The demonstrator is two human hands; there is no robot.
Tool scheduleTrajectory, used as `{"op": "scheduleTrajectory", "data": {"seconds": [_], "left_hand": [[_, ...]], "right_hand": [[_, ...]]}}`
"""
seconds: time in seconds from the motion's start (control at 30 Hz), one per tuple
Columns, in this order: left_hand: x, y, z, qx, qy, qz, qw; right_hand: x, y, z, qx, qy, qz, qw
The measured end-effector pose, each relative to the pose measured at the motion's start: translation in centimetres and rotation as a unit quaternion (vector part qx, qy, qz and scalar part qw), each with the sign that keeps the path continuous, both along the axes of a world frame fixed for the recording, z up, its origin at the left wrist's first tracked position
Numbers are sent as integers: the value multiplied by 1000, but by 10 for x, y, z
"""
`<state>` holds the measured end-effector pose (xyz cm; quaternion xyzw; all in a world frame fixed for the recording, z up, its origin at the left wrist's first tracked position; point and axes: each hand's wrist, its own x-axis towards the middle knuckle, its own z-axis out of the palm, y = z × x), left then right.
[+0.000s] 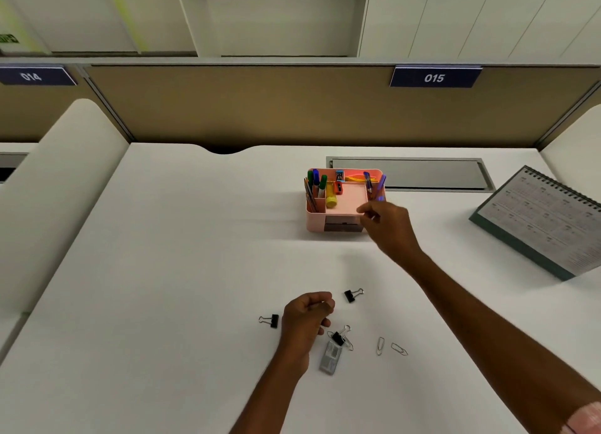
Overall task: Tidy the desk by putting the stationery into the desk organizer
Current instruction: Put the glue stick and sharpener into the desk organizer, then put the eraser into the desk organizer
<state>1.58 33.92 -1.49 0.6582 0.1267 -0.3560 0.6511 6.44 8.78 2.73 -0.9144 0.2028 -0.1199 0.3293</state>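
Organizer point(313, 220), drawer point(343, 224) facing the person, right hand point(387, 225) beside it, left hand point(304, 316) curled (grips unclear)

You have a flat grey cable hatch point(409, 175) as your marker. Right of the hatch, a spiral-bound desk calendar point(546, 219) stands tilted. Behind the hatch, a tan partition point(260, 108) carries a blue plate marked 015 point(435, 77). Far left of the hatch you see another plate, 014 point(32, 75). Beyond the partition stand pale cabinets point(279, 20).
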Motion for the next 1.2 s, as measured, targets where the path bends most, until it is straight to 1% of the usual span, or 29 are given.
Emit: {"op": "scheduleTrajectory", "data": {"seconds": [0.1, 0.17, 0.2, 0.3, 0.4, 0.5, 0.6, 0.67, 0.73, 0.8, 0.83, 0.87, 0.93, 1.03, 1.13, 1.2], "left_hand": [[-12, 2, 0, 41, -31, -24, 998], [-23, 6, -3, 100, -60, -49, 992], [-30, 8, -6, 144, -89, -67, 983], [-51, 16, -17, 263, -201, -146, 932], [-72, 19, -19, 333, -238, -222, 885], [-85, 16, -19, 364, -269, -236, 860], [-90, 14, -19, 362, -287, -225, 858], [-88, 14, -17, 347, -262, -208, 876], [-84, 13, -12, 299, -206, -180, 914], [-79, 11, -5, 194, -106, -122, 967], [-76, 10, 0, 133, -48, -89, 986], [-73, 9, 6, 75, 3, -62, 995], [-67, 3, 18, -17, 76, -22, 997], [-58, -8, 28, -100, 133, 24, 986], [-52, -19, 33, -126, 125, 20, 984], [-48, -27, 36, -136, 112, 24, 984]], "right_hand": [[-45, 16, -15, 30, 35, 27, 999], [-69, 25, -25, 54, 58, 27, 996], [-80, 29, -30, 67, 68, 23, 995], [-104, 38, -42, 105, 83, 7, 991], [-118, 46, -47, 121, 87, 5, 989], [-128, 49, -48, 140, 84, 1, 987], [-138, 51, -47, 161, 92, 7, 983], [-144, 52, -44, 170, 108, 25, 979], [-150, 50, -40, 176, 129, 61, 974], [-157, 49, -35, 194, 152, 103, 964], [-160, 50, -32, 210, 158, 123, 957], [-163, 52, -28, 228, 159, 139, 950], [-167, 58, -23, 253, 147, 156, 943], [-169, 65, -17, 277, 98, 152, 944], [-166, 64, -11, 266, 48, 112, 956], [-162, 61, -6, 259, 35, 98, 960]]}}
